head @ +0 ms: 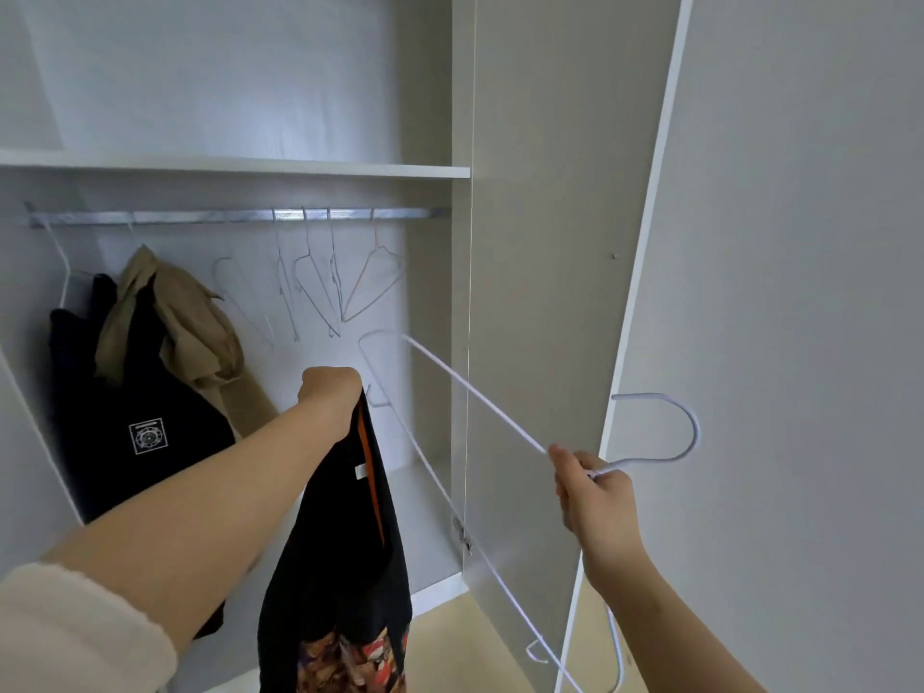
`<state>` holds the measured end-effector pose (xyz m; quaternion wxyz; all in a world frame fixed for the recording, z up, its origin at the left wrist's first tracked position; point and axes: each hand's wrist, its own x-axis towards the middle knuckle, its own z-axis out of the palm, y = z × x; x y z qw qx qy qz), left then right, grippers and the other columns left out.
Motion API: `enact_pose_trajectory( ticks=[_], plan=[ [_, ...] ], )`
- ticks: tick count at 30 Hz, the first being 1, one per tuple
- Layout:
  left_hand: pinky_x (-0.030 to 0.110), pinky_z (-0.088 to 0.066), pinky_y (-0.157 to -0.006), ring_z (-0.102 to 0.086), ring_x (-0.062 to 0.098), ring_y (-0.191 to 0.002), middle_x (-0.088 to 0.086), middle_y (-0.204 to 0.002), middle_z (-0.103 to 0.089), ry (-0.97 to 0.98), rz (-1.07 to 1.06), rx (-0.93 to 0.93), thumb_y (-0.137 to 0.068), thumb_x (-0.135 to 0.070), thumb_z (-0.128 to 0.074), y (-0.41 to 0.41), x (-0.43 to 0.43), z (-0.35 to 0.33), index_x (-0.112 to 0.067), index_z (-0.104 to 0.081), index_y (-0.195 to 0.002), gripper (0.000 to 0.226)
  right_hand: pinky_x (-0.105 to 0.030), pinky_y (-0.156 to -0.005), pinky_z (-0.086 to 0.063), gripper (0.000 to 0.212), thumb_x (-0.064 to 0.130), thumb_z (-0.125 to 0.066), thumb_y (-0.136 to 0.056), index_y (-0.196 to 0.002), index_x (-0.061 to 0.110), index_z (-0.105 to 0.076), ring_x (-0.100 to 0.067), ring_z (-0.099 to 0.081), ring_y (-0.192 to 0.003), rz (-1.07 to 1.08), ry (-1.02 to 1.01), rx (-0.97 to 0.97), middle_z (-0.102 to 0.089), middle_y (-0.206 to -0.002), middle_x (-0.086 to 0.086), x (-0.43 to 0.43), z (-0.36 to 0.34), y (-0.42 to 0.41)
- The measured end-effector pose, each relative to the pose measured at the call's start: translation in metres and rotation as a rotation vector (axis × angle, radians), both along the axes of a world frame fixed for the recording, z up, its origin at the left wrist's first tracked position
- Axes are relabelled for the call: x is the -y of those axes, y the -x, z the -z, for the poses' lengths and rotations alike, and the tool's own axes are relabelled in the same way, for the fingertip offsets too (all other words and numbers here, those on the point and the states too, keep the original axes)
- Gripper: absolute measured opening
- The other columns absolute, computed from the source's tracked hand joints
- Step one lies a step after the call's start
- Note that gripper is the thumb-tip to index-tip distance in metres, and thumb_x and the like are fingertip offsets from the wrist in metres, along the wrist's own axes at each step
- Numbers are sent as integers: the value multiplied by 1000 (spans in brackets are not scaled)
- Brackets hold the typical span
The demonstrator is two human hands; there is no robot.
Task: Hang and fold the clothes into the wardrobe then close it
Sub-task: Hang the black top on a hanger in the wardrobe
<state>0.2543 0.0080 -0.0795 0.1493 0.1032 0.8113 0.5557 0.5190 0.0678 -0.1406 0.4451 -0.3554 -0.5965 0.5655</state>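
Black garment (345, 537) with orange trim hangs from the clenched left hand (330, 400); right hand (590, 497) pinches a white wire hanger (475, 397).

A cream, fleecy sleeve (75, 637) is being worn on the left arm, bunched thickly well behind the left hand (330, 392); the forearm between them is being left bare.

In my right hand (595, 502) I grip a wire hanger (475, 392) with a smooth, white, faintly glossy coating. My left hand (330, 392) holds a black garment (340, 542) of soft matt cloth with an orange lining. Above that hand the rail (200, 217) looks like brushed, shiny metal. Right of my right hand the wardrobe door (800, 292) is smooth matt laminate. My sleeve (65, 632) is fuzzy cream fleece.
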Motion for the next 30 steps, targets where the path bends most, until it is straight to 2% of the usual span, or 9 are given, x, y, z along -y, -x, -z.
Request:
enact_pose_trajectory(
  ticks=[3,6,10,12,16,20,26,28,30],
  plan=[
    [23,-28,-47,-42,21,-70,9,-77,-43,-37,-57,-50,-87,0,-41,9,0,-1,6,-48,-115,29,-26,-52,-21,50,25,-60,-87,-49,20,-30,-12,-23,-45,-3,-47,64,-27,-45,6,-3,3,1],
    [24,-34,-53,-47,25,-73,20,-100,-54,-36,-92,-141,-88,-4,-41,19,5,-4,6,-46,-123,37,-26,-52,-20,48,24,-60,-88,-52,18,-29,-14,-22,-48,-52,-36,61,-27,-48,3,-4,3,4],
    [27,-37,-56,-51,24,-69,16,-86,-55,40,100,-403,-88,-7,-44,15,12,-5,0,-53,-96,14,-19,-44,-22,53,23,-61,-88,-47,21,-27,-11,-22,-43,-113,-83,110,-26,-45,4,-2,0,14],
    [32,-43,-69,-53,23,-78,7,-87,-55,91,220,-556,-88,-9,-49,6,14,-4,-11,-52,-88,3,-17,-42,-23,54,24,-60,-88,-46,20,-28,-10,-23,-41,-135,-111,147,-27,-43,6,0,0,18],
    [30,-41,-73,-53,20,-87,0,-93,-55,150,374,-755,-85,-8,-53,-23,17,-8,-23,-49,-77,18,-17,-42,-24,52,24,-58,-89,-46,19,-29,-9,-23,-40,-127,-67,152,-28,-42,6,2,1,23],
    [8,-38,-64,-56,8,-78,-11,-81,-60,60,498,-662,-77,-1,-56,-67,19,-3,-28,-53,-69,28,-19,-44,-26,50,26,-57,-89,-46,17,-34,-7,-28,-38,-133,-69,213,-31,-39,8,6,-3,29],
    [1,-40,-63,-58,-7,-71,-17,-77,-64,-111,717,-435,-75,-13,-67,-113,11,8,-31,-62,-73,19,-19,-42,-26,46,12,-52,-82,-40,21,-38,-9,-30,-40,-138,26,150,-34,-40,7,13,-8,36],
    [1,-37,-68,-55,-5,-72,-19,-81,-60,-49,767,-656,-78,-17,-66,-109,18,7,-31,-63,-81,15,-22,-43,-25,38,10,-52,-81,-45,16,-41,-8,-29,-39,-104,32,125,-34,-40,6,10,-11,30],
    [12,-32,-88,-52,5,-92,-17,-95,-60,57,772,-1067,-81,-31,-62,-102,22,9,-28,-66,-89,9,-24,-45,-25,36,8,-52,-80,-46,14,-41,-9,-28,-39,-69,-7,108,-34,-41,5,6,-17,25]
  ],
)
